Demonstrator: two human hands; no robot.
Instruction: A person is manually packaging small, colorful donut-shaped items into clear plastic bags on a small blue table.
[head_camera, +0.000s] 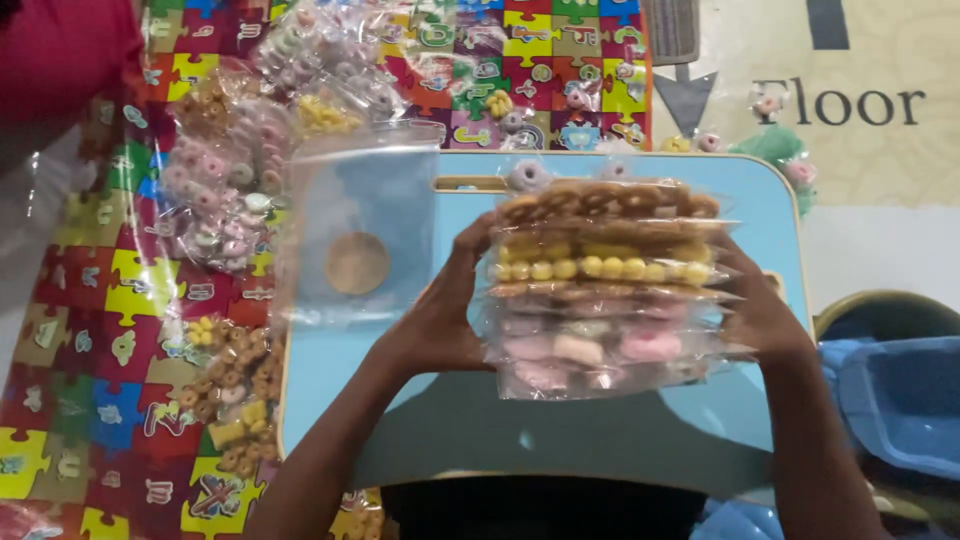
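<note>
Both hands clamp snack-packet stack, packets lying crosswise.

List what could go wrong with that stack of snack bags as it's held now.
The stack of clear snack bags is pressed only at its ends by the left hand and right hand; middle bags might slide out. Falling bags could hit the empty bags on the blue table.

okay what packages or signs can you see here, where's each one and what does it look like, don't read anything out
Stack of clear snack bags: between left hand and right hand, above the blue table; brown, yellow, pink layers.
Empty clear bags: table's left end, flat, see-through.
Filled snack bags: puzzle mat on the left, pink, white, yellow rings.
Floor sign: top right, beige, dark lettering.
</note>
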